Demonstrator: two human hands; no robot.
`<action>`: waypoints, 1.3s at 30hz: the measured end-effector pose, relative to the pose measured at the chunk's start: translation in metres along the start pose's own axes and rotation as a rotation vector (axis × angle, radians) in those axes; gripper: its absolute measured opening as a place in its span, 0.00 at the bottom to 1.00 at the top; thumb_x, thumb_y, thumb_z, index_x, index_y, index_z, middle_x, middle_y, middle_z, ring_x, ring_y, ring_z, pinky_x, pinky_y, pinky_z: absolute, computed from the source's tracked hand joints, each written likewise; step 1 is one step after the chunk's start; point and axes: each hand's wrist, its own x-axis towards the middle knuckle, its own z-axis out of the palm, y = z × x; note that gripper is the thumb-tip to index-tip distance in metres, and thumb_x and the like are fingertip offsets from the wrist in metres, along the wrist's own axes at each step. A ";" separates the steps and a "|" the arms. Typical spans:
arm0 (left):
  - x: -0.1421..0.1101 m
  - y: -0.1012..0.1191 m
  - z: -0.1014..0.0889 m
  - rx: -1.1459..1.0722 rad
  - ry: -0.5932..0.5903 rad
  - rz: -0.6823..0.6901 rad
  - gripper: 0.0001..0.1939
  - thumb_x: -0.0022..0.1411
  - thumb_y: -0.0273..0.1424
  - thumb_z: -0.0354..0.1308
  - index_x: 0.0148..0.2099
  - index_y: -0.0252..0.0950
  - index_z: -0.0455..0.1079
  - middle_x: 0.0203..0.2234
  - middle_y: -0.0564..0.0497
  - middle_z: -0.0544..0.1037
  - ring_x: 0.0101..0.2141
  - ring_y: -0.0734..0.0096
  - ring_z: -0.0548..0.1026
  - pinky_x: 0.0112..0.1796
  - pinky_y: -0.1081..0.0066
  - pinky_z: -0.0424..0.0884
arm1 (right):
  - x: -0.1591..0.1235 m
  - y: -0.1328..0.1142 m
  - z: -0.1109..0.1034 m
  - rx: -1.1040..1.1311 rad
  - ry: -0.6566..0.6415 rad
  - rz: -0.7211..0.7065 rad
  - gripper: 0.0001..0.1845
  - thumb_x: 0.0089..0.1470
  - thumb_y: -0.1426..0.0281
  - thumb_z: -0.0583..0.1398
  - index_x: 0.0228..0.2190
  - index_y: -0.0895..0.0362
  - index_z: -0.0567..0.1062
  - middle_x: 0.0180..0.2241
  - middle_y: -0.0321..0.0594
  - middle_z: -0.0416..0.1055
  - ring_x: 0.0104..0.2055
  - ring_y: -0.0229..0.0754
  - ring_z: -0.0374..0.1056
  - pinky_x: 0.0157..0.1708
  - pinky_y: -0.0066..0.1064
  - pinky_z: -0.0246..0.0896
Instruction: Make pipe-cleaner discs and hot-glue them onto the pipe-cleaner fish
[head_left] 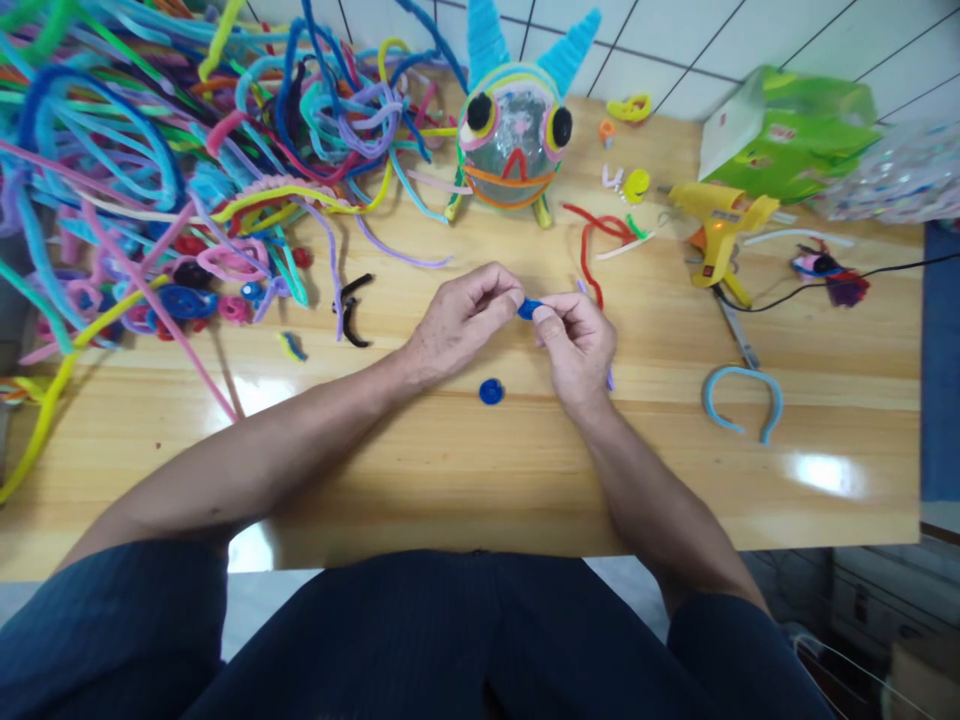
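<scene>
Between my two hands is a small piece of blue pipe cleaner [529, 309], apparently coiled and partly covered by the fingertips. My left hand [472, 318] pinches its left end with thumb and forefinger. My right hand [576, 345] grips the other end, fingers curled in. Just below them on the wooden table [420, 460] lies a flat blue pipe-cleaner coil [491, 391]. Behind the hands stands a clear round figure [511, 140] with blue ears, black-and-yellow eyes and an orange mouth.
A large heap of coloured pipe cleaners [150, 150] covers the left back. To the right are a yellow glue gun [720, 225] with a black cord, scissors [739, 335], a bent light-blue pipe cleaner [742, 372] and a green tissue pack [795, 130]. Red pipe cleaners [592, 240] lie behind my right hand.
</scene>
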 end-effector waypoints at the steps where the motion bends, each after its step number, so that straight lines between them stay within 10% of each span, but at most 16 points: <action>1: 0.000 0.000 0.000 0.000 0.001 0.004 0.10 0.74 0.39 0.61 0.40 0.39 0.73 0.29 0.53 0.76 0.28 0.73 0.68 0.31 0.71 0.66 | 0.000 0.000 0.000 0.003 0.003 0.002 0.17 0.68 0.52 0.66 0.37 0.52 0.80 0.26 0.28 0.69 0.26 0.34 0.62 0.28 0.30 0.61; 39: 0.000 0.010 -0.001 0.063 -0.068 -0.012 0.09 0.71 0.33 0.59 0.37 0.36 0.73 0.27 0.55 0.74 0.27 0.75 0.64 0.31 0.73 0.63 | 0.002 0.005 -0.001 0.052 0.032 0.023 0.22 0.66 0.44 0.66 0.38 0.51 0.80 0.26 0.28 0.73 0.27 0.33 0.69 0.32 0.30 0.70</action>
